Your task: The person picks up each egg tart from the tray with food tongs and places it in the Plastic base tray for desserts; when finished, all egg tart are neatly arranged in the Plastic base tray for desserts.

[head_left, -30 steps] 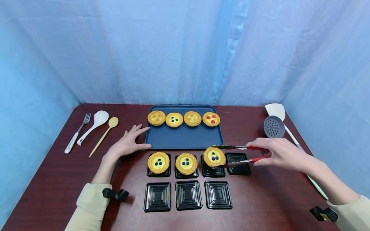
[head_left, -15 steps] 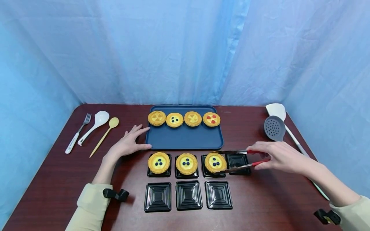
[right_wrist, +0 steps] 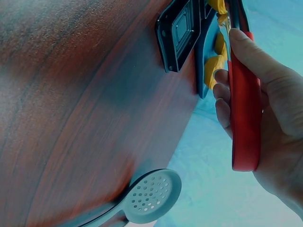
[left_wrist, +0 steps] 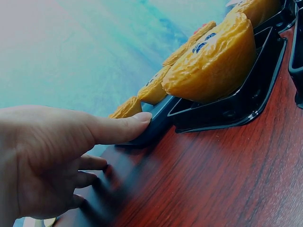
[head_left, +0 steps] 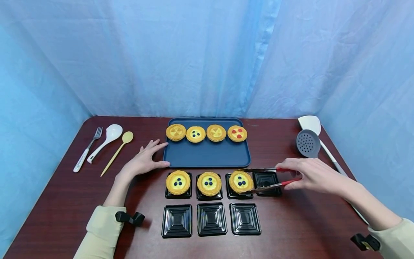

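Observation:
My right hand [head_left: 312, 175] grips red-handled metal tongs [head_left: 271, 187], its thumb along the red handle [right_wrist: 245, 113] in the right wrist view. The tongs' two arms reach left, one tip at the far side and one at the near side of a blueberry tart [head_left: 241, 182]. That tart sits in the third black square box base [head_left: 230, 194] of the back row. Two similar tarts, a left one [head_left: 178, 183] and a middle one [head_left: 209, 184], sit in the neighbouring bases. My left hand [head_left: 142, 160] has its fingers spread, thumb and index fingertips at the left edge of the blue tray [head_left: 207, 155].
Several tarts, one with red fruit [head_left: 237, 133], line the tray's back. Another black base [head_left: 266, 178] lies beneath the tongs; a front row of bases [head_left: 211, 218] lies nearer. A fork [head_left: 87, 150], white ladle [head_left: 112, 133] and yellow spoon [head_left: 127, 137] lie left; a skimmer [head_left: 308, 143] and spatula [head_left: 309, 124], right.
The tongs have lowered the third tart into its base, and their tips have slid slightly right and nearer. My left hand has stayed at the tray's edge.

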A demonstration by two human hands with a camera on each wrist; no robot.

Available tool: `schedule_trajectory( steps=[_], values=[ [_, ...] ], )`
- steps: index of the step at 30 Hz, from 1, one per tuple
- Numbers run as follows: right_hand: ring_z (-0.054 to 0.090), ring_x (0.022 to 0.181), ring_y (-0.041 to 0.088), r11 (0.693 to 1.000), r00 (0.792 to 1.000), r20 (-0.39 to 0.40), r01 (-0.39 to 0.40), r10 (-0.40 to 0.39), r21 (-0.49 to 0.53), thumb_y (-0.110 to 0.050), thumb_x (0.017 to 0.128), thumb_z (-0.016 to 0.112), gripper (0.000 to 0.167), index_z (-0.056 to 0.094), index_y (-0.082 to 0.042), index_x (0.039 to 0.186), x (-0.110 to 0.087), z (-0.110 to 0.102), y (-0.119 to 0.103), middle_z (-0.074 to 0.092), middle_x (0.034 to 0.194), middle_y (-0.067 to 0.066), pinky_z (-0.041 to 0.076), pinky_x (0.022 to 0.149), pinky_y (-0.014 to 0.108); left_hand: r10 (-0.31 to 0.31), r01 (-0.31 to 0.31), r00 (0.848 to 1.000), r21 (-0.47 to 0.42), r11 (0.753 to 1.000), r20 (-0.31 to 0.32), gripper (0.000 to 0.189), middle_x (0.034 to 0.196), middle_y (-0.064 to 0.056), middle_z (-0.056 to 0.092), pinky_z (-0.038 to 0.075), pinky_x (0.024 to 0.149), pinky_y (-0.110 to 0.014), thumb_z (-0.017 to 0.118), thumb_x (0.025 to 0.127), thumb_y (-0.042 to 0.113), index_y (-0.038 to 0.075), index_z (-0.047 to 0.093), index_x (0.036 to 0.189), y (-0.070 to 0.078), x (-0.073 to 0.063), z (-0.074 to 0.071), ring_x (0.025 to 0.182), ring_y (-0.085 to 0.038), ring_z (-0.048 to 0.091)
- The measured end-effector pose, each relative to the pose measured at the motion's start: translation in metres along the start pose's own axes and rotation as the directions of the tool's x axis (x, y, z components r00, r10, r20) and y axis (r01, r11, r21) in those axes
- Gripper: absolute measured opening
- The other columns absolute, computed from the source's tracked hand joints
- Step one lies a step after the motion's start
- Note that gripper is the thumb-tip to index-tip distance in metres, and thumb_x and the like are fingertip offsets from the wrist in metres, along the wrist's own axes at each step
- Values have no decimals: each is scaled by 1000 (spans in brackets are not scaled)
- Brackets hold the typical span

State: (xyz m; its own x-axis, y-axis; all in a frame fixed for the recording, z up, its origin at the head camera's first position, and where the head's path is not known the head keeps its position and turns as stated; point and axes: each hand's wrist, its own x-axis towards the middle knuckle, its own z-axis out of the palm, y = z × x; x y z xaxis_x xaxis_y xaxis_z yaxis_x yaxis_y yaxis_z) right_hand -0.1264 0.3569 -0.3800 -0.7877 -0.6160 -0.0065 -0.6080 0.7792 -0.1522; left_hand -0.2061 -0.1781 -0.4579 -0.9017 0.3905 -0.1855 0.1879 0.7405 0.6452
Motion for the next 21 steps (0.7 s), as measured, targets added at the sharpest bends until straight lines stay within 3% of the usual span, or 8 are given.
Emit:
schedule_trajectory(
  steps=[21],
  values=[
    [48, 72, -7, 1000, 999, 39, -16, 16, -11, -46, 78, 87, 54, 73, -24, 125, 3, 0, 1, 71, 114, -13, 38, 59, 17, -3, 3, 1000, 4, 1000, 1, 83, 171, -27, 12, -4, 126, -71, 73, 95, 39, 10, 34, 162, 1, 0, 0, 160, -49, 0]
  ],
)
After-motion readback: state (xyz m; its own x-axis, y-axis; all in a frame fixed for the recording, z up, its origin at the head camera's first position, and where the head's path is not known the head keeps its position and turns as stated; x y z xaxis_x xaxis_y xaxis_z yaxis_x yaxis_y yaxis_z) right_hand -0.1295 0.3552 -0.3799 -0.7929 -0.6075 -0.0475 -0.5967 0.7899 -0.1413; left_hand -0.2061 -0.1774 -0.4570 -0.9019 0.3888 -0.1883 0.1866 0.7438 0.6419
